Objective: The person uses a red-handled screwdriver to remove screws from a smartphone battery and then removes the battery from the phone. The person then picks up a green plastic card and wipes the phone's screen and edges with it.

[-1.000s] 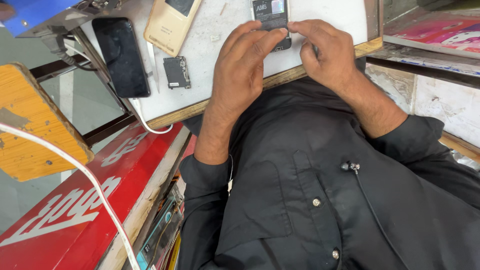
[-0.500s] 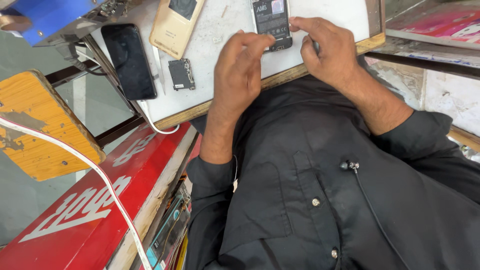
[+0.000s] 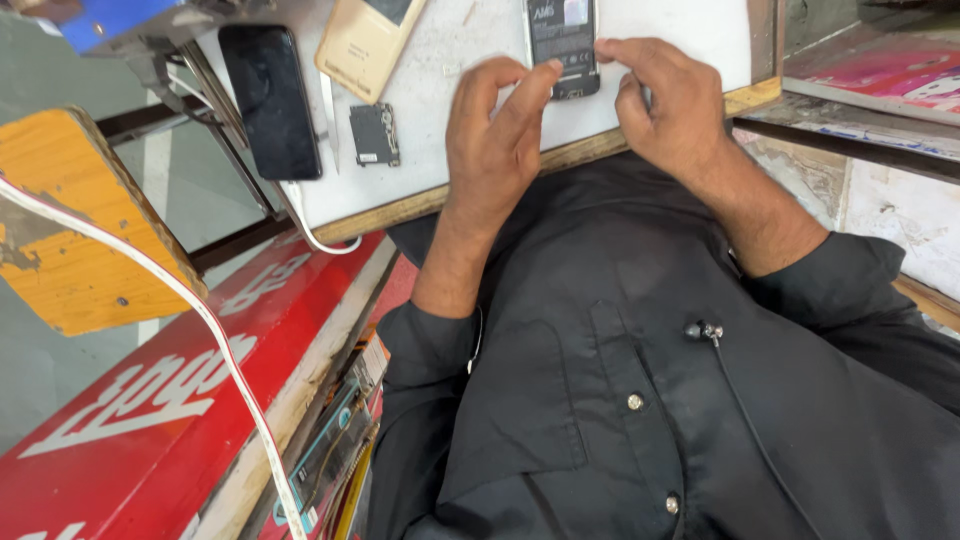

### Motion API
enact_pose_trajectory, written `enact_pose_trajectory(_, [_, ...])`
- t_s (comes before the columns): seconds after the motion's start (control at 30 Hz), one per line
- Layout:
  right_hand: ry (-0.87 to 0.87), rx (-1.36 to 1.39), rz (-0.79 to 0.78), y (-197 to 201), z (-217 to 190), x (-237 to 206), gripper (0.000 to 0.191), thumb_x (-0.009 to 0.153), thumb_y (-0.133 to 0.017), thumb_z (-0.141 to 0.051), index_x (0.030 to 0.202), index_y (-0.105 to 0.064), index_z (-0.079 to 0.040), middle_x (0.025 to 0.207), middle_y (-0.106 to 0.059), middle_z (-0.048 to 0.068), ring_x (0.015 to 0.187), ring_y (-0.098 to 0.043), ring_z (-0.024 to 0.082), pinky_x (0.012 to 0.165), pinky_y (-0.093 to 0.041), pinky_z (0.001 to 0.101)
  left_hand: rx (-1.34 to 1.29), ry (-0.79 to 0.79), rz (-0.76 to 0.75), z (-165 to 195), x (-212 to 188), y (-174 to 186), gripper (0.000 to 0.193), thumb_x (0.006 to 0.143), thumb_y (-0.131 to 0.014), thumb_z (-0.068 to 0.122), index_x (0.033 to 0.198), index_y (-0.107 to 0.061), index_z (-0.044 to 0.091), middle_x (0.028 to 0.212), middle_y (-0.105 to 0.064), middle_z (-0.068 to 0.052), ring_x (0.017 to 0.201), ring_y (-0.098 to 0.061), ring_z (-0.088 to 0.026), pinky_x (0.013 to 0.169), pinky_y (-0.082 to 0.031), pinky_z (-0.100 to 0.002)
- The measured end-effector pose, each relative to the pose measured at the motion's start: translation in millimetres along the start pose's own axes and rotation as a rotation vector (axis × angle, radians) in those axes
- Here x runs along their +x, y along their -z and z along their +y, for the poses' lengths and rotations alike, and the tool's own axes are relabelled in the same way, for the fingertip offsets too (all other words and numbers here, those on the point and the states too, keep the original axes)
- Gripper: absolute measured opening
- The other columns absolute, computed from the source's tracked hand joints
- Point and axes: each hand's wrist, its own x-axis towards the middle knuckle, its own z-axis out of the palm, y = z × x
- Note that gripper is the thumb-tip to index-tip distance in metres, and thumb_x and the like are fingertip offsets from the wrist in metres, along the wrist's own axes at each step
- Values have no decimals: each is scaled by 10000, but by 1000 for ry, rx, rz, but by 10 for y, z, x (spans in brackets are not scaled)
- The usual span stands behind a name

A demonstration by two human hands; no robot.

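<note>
On white worktop (image 3: 440, 150) | black phone (image 3: 270, 100) | tan case (image 3: 365, 45) | wooden edge (image 3: 420, 205)

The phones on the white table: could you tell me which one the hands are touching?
The opened dark phone at the top; the black phone and gold phone lie untouched further left.

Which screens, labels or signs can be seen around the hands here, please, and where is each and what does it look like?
Black phone: far left on the white worktop, dark blank screen, rectangular.
Dark opened phone: between the left hand and right hand, black label with pale print.
Small black part: beside the black phone, squarish, faint label.
Red sign board: lower left, slanted, white lettering.
</note>
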Motion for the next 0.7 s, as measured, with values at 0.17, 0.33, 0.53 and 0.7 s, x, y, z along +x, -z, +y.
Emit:
enact_pose_trajectory(0.17, [21, -5, 1, 8, 10, -6, 455, 955, -586, 112, 1368, -658, -64, 1239, -744, 111, 864, -713, 216, 697, -565, 309, 53, -75, -86, -43, -11, 7, 561, 971, -675, -61, 1445, -561, 216, 1271, -640, -57, 1324, -569, -313, 1112, -500, -411])
enact_pose_trajectory(0.33, [19, -25, 1, 14, 4, -8, 404, 959, -585, 104, 1312, -670, -72, 1237, -743, 102, 878, -718, 223, 726, -578, 317, -94, 104, -132, -48, 2, 44, 548, 1041, -622, -91, 1475, -572, 240, 1295, -670, -60, 1239, -674, -220, 1031, -594, -347])
enact_pose_trajectory(0.53, [21, -24, 1, 25, 0, 7, 435, 950, -594, 91, 1342, -678, -79, 1234, -735, 125, 855, -716, 227, 702, -569, 318, 36, -59, -21, -10, 17, 33, 510, 1000, -712, -30, 1418, -616, 245, 1237, -616, -10, 1200, -649, -244, 1029, -571, -367])
enact_pose_trajectory(0.7, [16, 4, -7, 34, 4, -7, 403, 941, -588, 113, 1291, -686, -60, 1252, -735, 133, 879, -716, 238, 709, -571, 319, 10, -62, -84, -6, 14, 51, 511, 983, -704, -25, 1432, -581, 187, 1301, -666, -70, 1287, -615, -314, 1112, -532, -425])
